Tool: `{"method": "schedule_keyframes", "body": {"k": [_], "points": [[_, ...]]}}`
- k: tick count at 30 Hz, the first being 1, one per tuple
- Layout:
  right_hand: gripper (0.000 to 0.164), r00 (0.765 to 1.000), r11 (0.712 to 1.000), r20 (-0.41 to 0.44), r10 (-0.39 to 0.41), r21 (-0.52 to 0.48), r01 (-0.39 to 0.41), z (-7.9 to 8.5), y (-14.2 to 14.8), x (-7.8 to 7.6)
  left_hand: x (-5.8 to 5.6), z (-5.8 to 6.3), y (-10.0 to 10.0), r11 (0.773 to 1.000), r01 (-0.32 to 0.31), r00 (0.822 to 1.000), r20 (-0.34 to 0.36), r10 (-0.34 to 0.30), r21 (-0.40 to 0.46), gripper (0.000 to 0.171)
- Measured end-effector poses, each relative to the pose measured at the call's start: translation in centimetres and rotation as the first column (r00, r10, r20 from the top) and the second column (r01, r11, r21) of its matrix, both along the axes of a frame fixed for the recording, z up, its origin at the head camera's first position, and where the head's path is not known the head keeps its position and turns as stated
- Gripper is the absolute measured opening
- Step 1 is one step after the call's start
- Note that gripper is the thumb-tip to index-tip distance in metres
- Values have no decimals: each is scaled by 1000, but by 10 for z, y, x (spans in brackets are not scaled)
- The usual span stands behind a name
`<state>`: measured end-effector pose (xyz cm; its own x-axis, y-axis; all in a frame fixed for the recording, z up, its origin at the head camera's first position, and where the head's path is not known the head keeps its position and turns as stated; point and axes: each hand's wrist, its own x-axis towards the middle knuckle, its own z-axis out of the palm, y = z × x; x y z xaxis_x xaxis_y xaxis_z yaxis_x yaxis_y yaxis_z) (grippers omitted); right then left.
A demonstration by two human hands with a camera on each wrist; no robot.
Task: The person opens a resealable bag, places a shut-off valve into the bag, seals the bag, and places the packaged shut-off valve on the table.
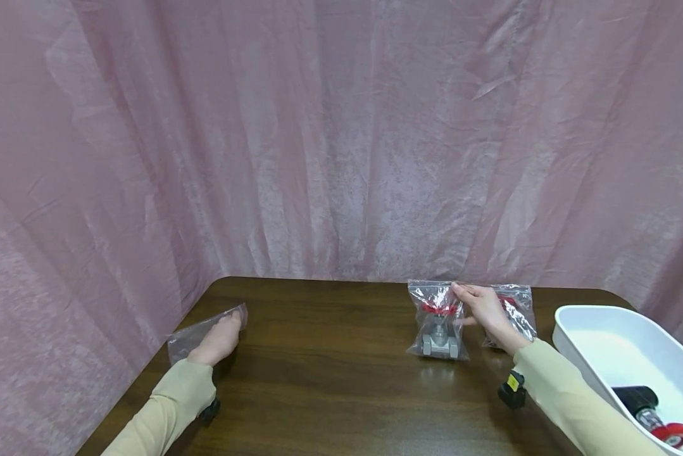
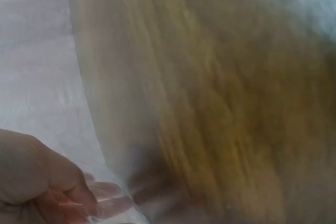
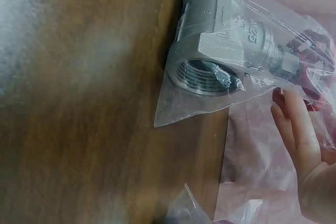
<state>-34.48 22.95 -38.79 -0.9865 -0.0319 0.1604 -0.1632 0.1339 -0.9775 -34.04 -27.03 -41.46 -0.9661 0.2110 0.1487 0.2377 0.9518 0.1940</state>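
Over the table's left side my left hand [image 1: 218, 339] pinches a clear plastic bag [image 1: 193, 335] with nothing visible inside. In the left wrist view its thumb presses the film against the fingers [image 2: 107, 205]. My right hand [image 1: 486, 313] grips the top right edge of a zip bag holding a metal valve [image 1: 440, 342] with a red handwheel [image 1: 439, 309]. The valve stands upright near the back of the table. In the right wrist view its threaded opening [image 3: 207, 77] shows through the film. A second zip bag [image 1: 523, 310] with something red inside is partly hidden behind the right hand.
A white tub [image 1: 603, 313] stands at the right edge, with a black-handled tool [image 1: 637, 399] and a red part [image 1: 673, 434] in it. The brown wooden table [image 1: 330, 380] runs back to a pink curtain [image 1: 341, 158].
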Motion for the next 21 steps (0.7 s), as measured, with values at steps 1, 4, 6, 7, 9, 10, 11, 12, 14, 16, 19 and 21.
{"method": "schedule_keyframes", "body": {"k": [1,4,6,7,9,10,11,12,14,16,19,21], "points": [[49,1000,1000,7,1,0,-1,1,0,-1,0,0,0,1000,1,1000,-4,-1,7,18],[50,1000,1000,29,2,1,-2,2,1,-5,-2,1,-1,1000,11,998,-60,-11,4,21],[49,999,1000,34,1,0,-1,1,2,-7,-4,3,-1,1000,22,994,-109,-21,3,23],[48,999,1000,40,2,-7,-2,1,2,-9,-4,5,-1,1000,23,991,-129,-22,7,25],[47,999,1000,42,1,-10,-1,0,4,-12,-6,9,0,1000,26,984,-174,-25,3,28],[47,999,1000,43,0,-10,0,0,4,-13,-6,11,1,1000,28,983,-182,-26,8,30],[47,999,1000,45,3,-8,-3,0,5,-15,-7,14,2,999,30,983,-184,-26,17,32],[47,999,1000,47,2,-9,-2,0,6,-16,-7,17,4,999,34,983,-183,-28,28,33],[48,999,1000,44,0,-4,0,2,8,-18,-7,21,8,998,42,984,-177,-32,51,35],[49,999,1000,45,3,0,-3,3,9,-20,-7,25,13,996,50,984,-175,-37,69,36],[49,999,1000,47,6,10,-6,3,10,-24,-5,28,20,994,65,980,-195,-46,88,39],[47,999,999,50,8,34,-10,3,10,-26,-4,30,26,991,88,974,-219,-66,96,41]]}}
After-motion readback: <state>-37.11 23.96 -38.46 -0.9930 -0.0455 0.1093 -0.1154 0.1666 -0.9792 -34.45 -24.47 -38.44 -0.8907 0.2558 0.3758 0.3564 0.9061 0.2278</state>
